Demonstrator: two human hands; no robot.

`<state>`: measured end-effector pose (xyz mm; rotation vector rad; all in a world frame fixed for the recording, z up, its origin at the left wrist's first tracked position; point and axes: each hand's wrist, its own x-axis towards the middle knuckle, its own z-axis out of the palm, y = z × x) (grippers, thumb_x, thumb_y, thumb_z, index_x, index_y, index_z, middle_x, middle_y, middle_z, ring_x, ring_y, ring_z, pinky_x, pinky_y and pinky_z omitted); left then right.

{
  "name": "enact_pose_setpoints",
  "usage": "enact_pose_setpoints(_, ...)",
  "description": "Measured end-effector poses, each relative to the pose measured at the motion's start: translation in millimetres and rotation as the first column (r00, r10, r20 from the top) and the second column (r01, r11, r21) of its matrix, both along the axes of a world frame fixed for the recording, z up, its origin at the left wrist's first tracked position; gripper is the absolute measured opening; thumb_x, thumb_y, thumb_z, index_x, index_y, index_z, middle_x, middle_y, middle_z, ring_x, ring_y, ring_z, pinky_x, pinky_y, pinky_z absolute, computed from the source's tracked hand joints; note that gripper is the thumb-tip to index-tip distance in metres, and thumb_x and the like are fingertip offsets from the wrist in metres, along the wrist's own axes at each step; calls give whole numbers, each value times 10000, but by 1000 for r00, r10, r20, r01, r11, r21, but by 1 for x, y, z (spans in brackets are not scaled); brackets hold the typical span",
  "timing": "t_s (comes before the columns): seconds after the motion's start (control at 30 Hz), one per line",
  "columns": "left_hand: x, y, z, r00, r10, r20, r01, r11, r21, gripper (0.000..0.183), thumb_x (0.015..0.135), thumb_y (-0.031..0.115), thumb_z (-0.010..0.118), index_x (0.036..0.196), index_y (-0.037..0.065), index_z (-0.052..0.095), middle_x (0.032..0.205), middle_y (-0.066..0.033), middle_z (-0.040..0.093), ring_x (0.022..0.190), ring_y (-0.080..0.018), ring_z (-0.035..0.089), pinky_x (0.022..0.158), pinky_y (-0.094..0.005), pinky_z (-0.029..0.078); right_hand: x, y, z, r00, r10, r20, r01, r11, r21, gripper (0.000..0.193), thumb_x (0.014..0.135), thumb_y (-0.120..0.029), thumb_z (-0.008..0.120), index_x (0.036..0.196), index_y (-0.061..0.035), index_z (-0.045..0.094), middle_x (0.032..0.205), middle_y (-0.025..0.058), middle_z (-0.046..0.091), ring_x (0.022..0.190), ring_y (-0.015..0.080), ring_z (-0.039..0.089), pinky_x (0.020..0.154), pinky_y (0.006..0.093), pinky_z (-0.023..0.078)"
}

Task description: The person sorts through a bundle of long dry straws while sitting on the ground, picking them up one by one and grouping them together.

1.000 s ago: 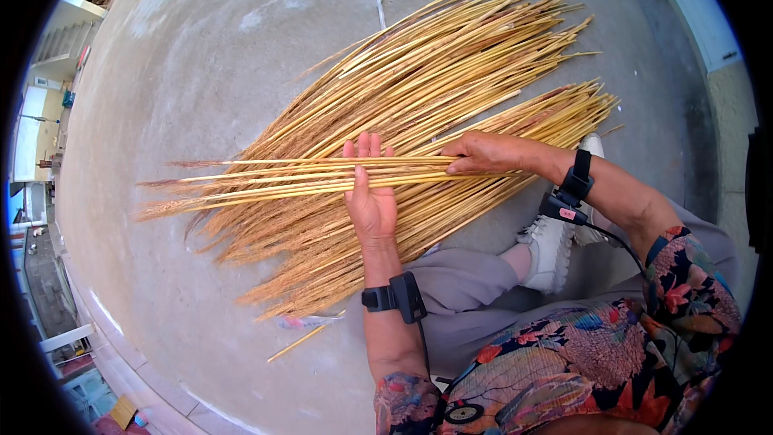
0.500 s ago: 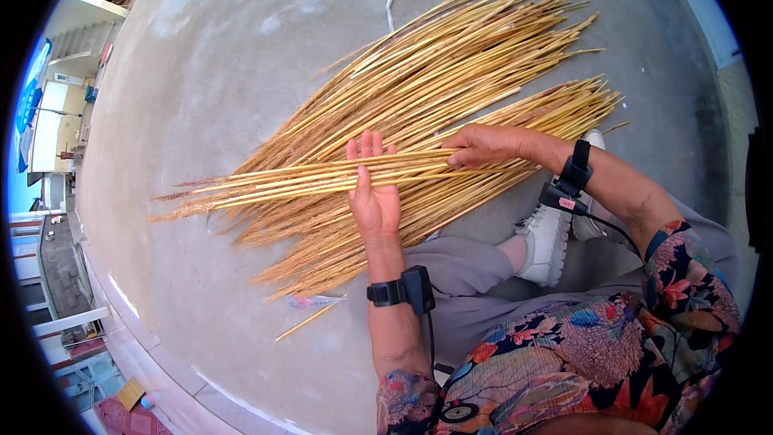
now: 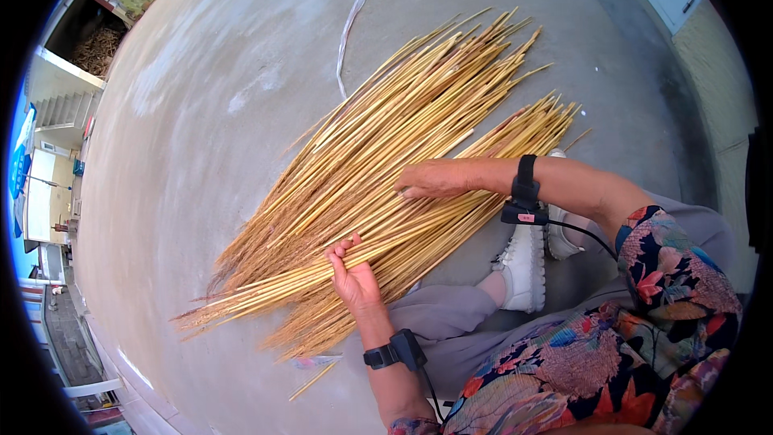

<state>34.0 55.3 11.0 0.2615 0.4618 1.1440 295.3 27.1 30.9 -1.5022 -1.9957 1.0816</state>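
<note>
Long dry golden stalks with brushy reddish-brown heads lie in two slanting piles, a far pile (image 3: 378, 117) and a near pile (image 3: 463, 234). My left hand (image 3: 357, 280), palm up and fingers curled, holds a small bunch of stalks (image 3: 274, 280) over the near pile. The bunch's brushy heads point left. My right hand (image 3: 435, 179) is over the middle of the piles, its fingers drawn together at the stalks. What lies between those fingertips is hidden.
A pale plastic strip (image 3: 346, 44) lies on the concrete floor beyond the far pile. A loose stalk piece (image 3: 314, 380) is near the left forearm. My white shoes (image 3: 523, 266) are close to the near pile's right end.
The left hand has come down and nearer with the bunch, its fingers now curled. The right hand has let go of the bunch and moved left over the piles. The view has shifted.
</note>
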Motion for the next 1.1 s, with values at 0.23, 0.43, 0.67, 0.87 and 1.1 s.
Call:
enact_pose_setpoints(0.23,-19,-11,19,981,72,-182,-81,996,-47,74,885,138,515,897,70,488,787,-23,497,843,-166,505,1014,-432,343,24,30,-28,874,-173,455,157,985,74,304,826,-107,466,1120,-38,490,1170,136,449,1141,266,394,912,442,324)
enact_pose_setpoints(0.43,-42,-32,11,979,38,-198,-53,996,-74,103,898,157,494,914,57,511,849,-51,546,882,-192,529,986,-428,381,24,18,-57,830,-252,498,180,965,189,344,812,-177,530,1129,-48,495,1161,127,459,1150,256,374,906,430,321)
enact_pose_setpoints(0.67,-55,-35,-9,972,94,-214,-121,986,-114,120,908,153,477,946,50,524,941,-94,586,1059,-262,516,987,-450,378,11,-3,-46,860,-192,473,129,978,162,506,790,-275,575,1227,-76,416,1206,131,434,1171,280,368,904,430,331)
enact_pose_setpoints(0.87,-54,-38,-7,985,62,-164,-81,990,-112,119,916,156,468,962,49,495,1072,-152,552,1115,-298,486,985,-442,387,4,-21,-44,852,-150,501,135,989,66,512,827,-251,535,1286,-84,379,1316,133,380,1246,301,315,989,430,279)
enact_pose_setpoints(1.1,-56,-63,10,996,50,-72,-62,984,-165,144,929,153,430,984,31,485,1140,-192,522,1141,-307,471,982,-449,403,11,17,-31,849,-177,498,158,984,81,443,811,-147,547,1235,-81,436,1267,133,437,1178,319,397,937,439,346)
